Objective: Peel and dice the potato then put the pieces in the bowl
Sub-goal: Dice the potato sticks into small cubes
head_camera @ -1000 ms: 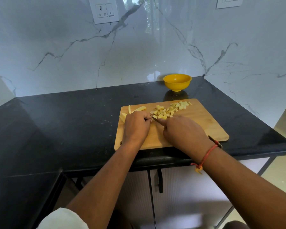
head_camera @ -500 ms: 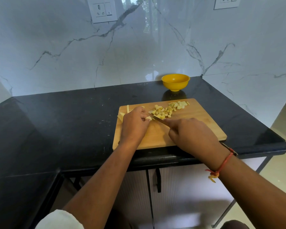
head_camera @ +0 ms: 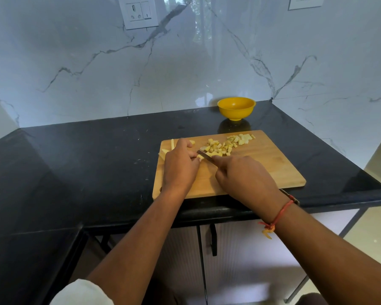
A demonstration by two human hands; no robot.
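Head view: dice (head_camera: 218, 148) lie on the board (head_camera: 273, 170), bowl (head_camera: 236, 114) apart; left fingers (head_camera: 189, 153) pin potato strips (head_camera: 163, 153), right fingers (head_camera: 220, 161) clamp knife (head_camera: 204, 155).

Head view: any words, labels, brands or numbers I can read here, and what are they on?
No readable text in this view.
On the socket plate: holes and a switch only, no legible marking.
On the second wall plate: cut off by the top edge, nothing legible.
On the yellow bowl, wooden cutting board and knife blade: no print visible.
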